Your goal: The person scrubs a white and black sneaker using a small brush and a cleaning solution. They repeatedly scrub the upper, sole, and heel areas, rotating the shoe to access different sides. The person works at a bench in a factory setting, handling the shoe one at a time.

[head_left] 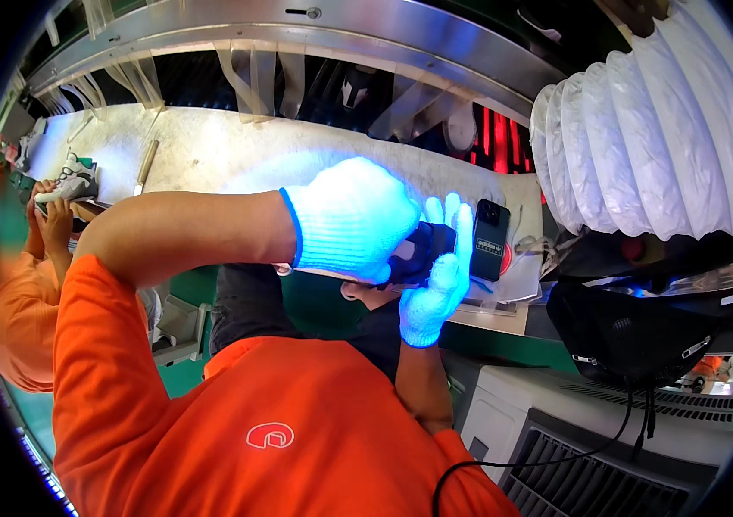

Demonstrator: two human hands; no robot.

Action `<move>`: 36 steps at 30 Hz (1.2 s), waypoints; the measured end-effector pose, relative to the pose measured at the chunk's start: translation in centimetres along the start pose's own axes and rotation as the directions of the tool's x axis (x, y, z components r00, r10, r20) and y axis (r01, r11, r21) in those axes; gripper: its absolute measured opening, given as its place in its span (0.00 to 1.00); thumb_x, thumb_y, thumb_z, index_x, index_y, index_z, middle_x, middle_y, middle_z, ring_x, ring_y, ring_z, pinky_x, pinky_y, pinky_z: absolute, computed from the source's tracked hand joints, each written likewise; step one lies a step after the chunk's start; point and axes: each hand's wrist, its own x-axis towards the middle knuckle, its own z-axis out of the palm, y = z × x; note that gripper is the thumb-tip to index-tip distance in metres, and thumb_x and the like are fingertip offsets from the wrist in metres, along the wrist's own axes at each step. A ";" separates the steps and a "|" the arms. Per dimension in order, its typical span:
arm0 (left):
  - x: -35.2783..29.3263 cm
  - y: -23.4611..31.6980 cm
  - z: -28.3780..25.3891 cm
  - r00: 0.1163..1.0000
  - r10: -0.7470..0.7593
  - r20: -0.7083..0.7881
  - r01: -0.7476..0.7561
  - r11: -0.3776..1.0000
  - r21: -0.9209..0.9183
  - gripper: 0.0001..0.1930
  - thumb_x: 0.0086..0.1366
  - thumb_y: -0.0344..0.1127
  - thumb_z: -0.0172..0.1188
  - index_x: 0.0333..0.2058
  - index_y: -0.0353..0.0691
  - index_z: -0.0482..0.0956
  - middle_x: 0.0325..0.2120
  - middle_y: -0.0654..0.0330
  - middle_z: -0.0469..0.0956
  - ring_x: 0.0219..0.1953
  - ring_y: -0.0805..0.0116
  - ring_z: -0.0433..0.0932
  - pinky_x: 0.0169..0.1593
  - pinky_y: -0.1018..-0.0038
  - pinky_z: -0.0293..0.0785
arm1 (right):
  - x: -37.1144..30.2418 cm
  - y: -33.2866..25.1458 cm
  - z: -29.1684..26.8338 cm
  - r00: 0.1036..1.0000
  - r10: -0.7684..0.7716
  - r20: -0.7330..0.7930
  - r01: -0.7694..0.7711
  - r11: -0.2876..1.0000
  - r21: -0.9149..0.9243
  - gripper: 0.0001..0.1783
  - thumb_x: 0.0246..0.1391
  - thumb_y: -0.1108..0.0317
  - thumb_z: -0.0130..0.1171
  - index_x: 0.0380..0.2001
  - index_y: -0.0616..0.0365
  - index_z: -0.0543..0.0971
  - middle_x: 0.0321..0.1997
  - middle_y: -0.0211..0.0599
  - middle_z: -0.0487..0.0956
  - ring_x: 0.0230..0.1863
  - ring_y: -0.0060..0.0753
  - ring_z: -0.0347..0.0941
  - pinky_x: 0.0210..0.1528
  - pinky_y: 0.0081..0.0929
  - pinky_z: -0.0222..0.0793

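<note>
Blue-white light falls on both my gloved hands at the front of the bench. My left hand point(353, 220) reaches in from the left, its fingers curled and closed over the near part of a dark shoe point(418, 257). My right hand point(446, 280) props the shoe from the right, thumb across it and fingers pointing up along its far side. Much of the shoe is hidden by the gloves, so its exact shape is hard to see. A dark phone point(491, 237) lies just right of my right hand, beside a red round thing point(507, 258).
The pale bench top point(211, 146) runs along a conveyor with hanging clear strips point(254, 77). A wooden-handled tool point(147, 165) lies left. A white ribbed duct point(642, 138) and a black bag point(625, 332) stand right. At far left a co-worker holds a grey-white sneaker point(77, 179).
</note>
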 end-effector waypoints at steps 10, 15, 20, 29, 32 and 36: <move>-3.8 0.8 5.0 0.934 0.113 -0.339 -0.117 0.993 0.008 0.27 0.63 0.54 0.75 0.50 0.37 0.84 0.33 0.51 0.88 0.31 0.49 0.88 0.35 0.55 0.84 | -2.3 -4.0 -1.0 0.997 0.041 0.063 -0.025 0.969 -0.246 0.40 0.78 0.46 0.52 0.75 0.73 0.70 0.70 0.50 0.79 0.70 0.45 0.77 0.76 0.44 0.69; -5.5 1.9 10.6 0.621 0.130 -0.773 -0.253 0.967 -0.040 0.31 0.52 0.54 0.84 0.48 0.40 0.87 0.43 0.54 0.90 0.39 0.55 0.90 0.39 0.60 0.83 | -5.0 -4.3 -1.5 0.994 -0.060 0.092 0.092 0.914 -0.395 0.37 0.77 0.50 0.52 0.72 0.74 0.71 0.72 0.54 0.77 0.71 0.48 0.75 0.76 0.46 0.70; -5.6 2.7 12.1 0.580 0.157 -0.799 -0.296 0.955 -0.027 0.30 0.48 0.52 0.87 0.46 0.42 0.89 0.46 0.56 0.91 0.43 0.58 0.90 0.40 0.62 0.81 | -5.9 -6.5 -1.1 0.981 0.191 -0.018 -0.191 0.976 -0.108 0.38 0.76 0.53 0.53 0.75 0.75 0.68 0.75 0.58 0.74 0.74 0.51 0.74 0.78 0.49 0.69; -6.4 2.5 14.1 0.540 0.111 -0.835 -0.325 0.942 -0.085 0.27 0.49 0.49 0.87 0.46 0.47 0.89 0.48 0.57 0.91 0.47 0.62 0.91 0.40 0.66 0.80 | -6.7 -6.3 -0.3 0.993 0.089 -0.078 -0.111 0.934 -0.341 0.30 0.72 0.62 0.48 0.66 0.76 0.76 0.70 0.63 0.79 0.69 0.55 0.79 0.76 0.49 0.72; -6.0 2.7 14.7 0.497 0.130 -0.858 -0.337 0.940 -0.053 0.26 0.50 0.48 0.86 0.45 0.47 0.88 0.47 0.57 0.91 0.46 0.61 0.91 0.39 0.66 0.80 | -7.1 -6.8 -0.5 0.997 0.059 -0.039 -0.071 0.872 -0.485 0.29 0.73 0.62 0.48 0.65 0.76 0.77 0.70 0.63 0.79 0.69 0.55 0.79 0.76 0.49 0.72; -6.2 3.0 14.5 0.508 0.129 -0.852 -0.353 0.933 -0.069 0.23 0.52 0.47 0.85 0.43 0.46 0.87 0.46 0.56 0.91 0.43 0.61 0.91 0.37 0.65 0.80 | -7.3 -7.7 -0.2 0.962 0.227 -0.150 -0.257 0.938 -0.234 0.26 0.77 0.64 0.48 0.64 0.75 0.80 0.70 0.59 0.80 0.71 0.50 0.77 0.76 0.45 0.70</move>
